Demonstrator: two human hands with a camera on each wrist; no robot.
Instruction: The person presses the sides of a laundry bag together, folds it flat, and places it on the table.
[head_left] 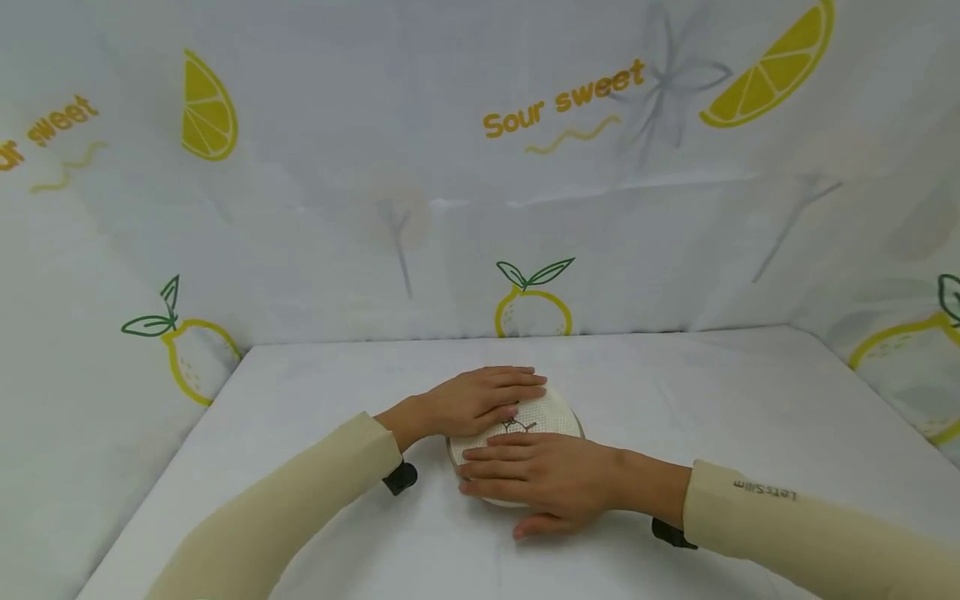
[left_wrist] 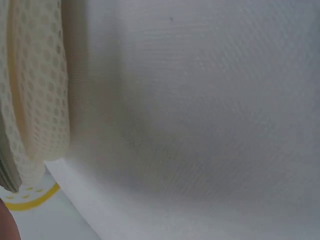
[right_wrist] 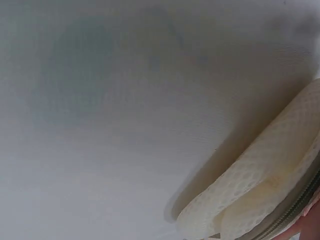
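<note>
A round cream-white mesh laundry bag (head_left: 557, 413) with a dark line drawing on top lies on the white surface. My left hand (head_left: 474, 402) rests across its far left part, fingers straight and pointing right. Over the near part lies my right hand (head_left: 558, 479), fingers extended to the left and the thumb apart, towards me. Both palms face down, and the hands cover much of the bag. In the left wrist view the mesh side (left_wrist: 42, 75) bulges beside a greyish zipper edge (left_wrist: 7, 160). The right wrist view shows the folded mesh (right_wrist: 270, 165) and the dark zipper (right_wrist: 292, 207).
White cloth covers the tabletop (head_left: 337, 542). Behind it and at the sides hangs a white curtain (head_left: 315, 167) printed with lemons and lettering. Black straps with small devices (head_left: 401, 477) sit at both wrists, below beige sleeves (head_left: 300, 492).
</note>
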